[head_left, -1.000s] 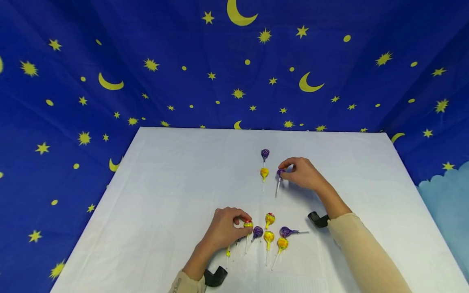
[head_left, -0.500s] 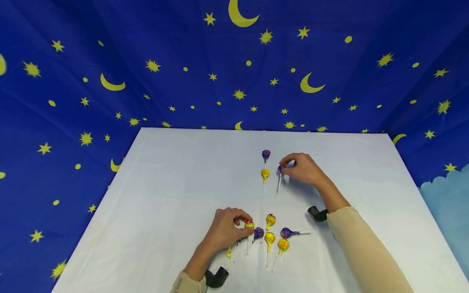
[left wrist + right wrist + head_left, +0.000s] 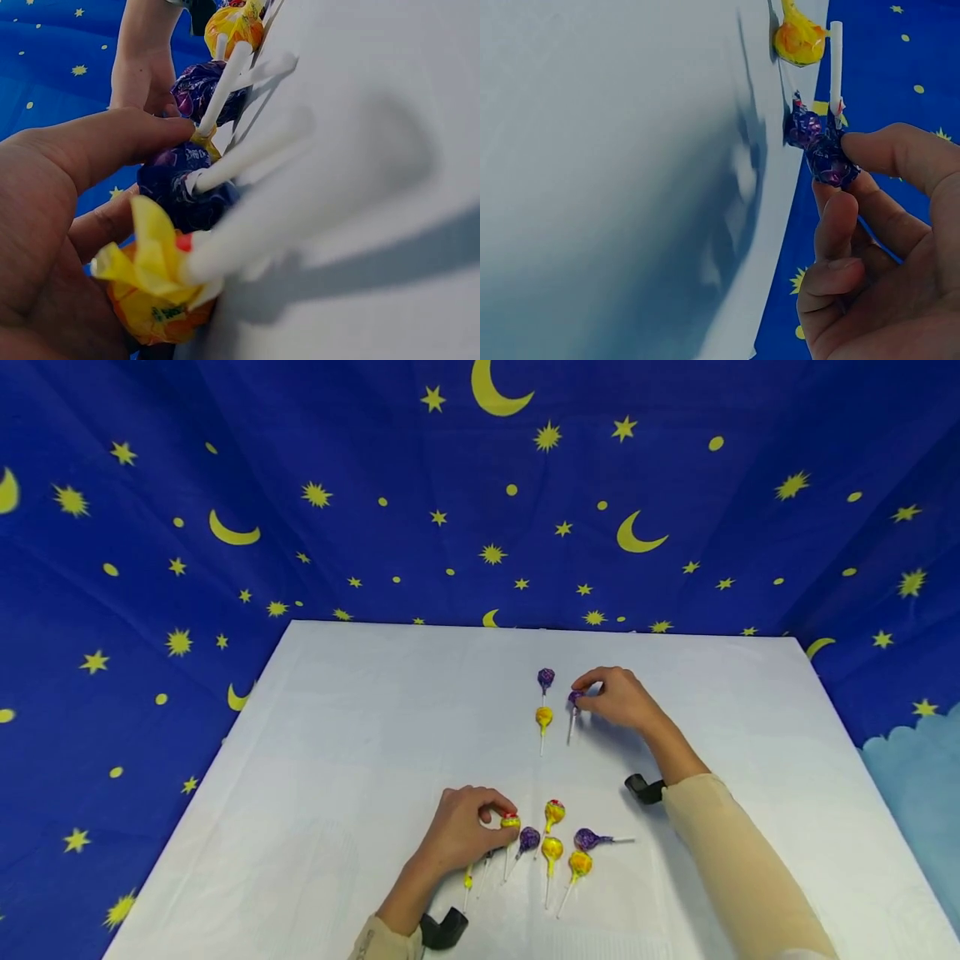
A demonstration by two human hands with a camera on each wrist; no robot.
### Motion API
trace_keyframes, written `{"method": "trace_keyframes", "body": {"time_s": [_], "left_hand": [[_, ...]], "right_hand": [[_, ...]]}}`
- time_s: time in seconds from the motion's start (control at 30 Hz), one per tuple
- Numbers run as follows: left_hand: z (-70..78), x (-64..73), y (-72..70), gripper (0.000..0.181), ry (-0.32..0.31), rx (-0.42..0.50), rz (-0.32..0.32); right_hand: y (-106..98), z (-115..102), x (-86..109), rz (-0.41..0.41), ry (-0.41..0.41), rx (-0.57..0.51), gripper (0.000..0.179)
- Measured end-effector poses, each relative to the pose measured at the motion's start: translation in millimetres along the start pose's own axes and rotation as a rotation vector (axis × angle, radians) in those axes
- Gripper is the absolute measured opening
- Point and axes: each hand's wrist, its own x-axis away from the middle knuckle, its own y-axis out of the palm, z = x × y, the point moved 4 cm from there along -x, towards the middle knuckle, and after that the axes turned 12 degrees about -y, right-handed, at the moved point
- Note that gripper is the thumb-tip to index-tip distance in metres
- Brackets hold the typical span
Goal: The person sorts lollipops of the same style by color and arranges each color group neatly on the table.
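Note:
My right hand (image 3: 618,700) pinches a purple-wrapped lollipop (image 3: 831,161) by its head between thumb and fingers, its white stick toward me in the head view. Just left of it, another purple lollipop (image 3: 546,677) lies in line with a yellow lollipop (image 3: 543,717) below it. Nearer the front, my left hand (image 3: 461,828) holds a yellow-and-red lollipop (image 3: 511,822) by the head between thumb and index finger. In the left wrist view the thumb mostly hides that one; a purple lollipop (image 3: 187,184) and a yellow one (image 3: 157,292) are close to the fingers.
Right of my left hand lie several loose lollipops, among them a purple one (image 3: 529,839), a yellow one (image 3: 552,850) and a sideways purple one (image 3: 587,839). They rest on a white table (image 3: 360,718). A blue star-patterned cloth (image 3: 450,468) stands behind it.
My right hand has moved slightly farther from me, carrying the purple lollipop up beside the lined-up pair. My left hand stays in place on its lollipop.

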Motion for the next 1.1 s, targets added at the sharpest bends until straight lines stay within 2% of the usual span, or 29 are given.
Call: {"method": "trace_keyframes", "body": {"time_s": [0.63,0.9,1.1], "left_hand": [[-0.8,0.3,-1.5,0.016,0.008,0.009,0.018],[-2.4,-0.6,-0.4,0.016,-0.017,-0.001,0.016],[-2.6,0.7,0.2,0.016,-0.008,-0.012,0.042]], "right_hand": [[3,11,-20.2,0.007,0.021,-0.017,0.025],[6,17,-30.4,-0.022,0.026,-0.01,0.027],[6,17,-36.8,-0.017,0.024,-0.015,0.026]]}}
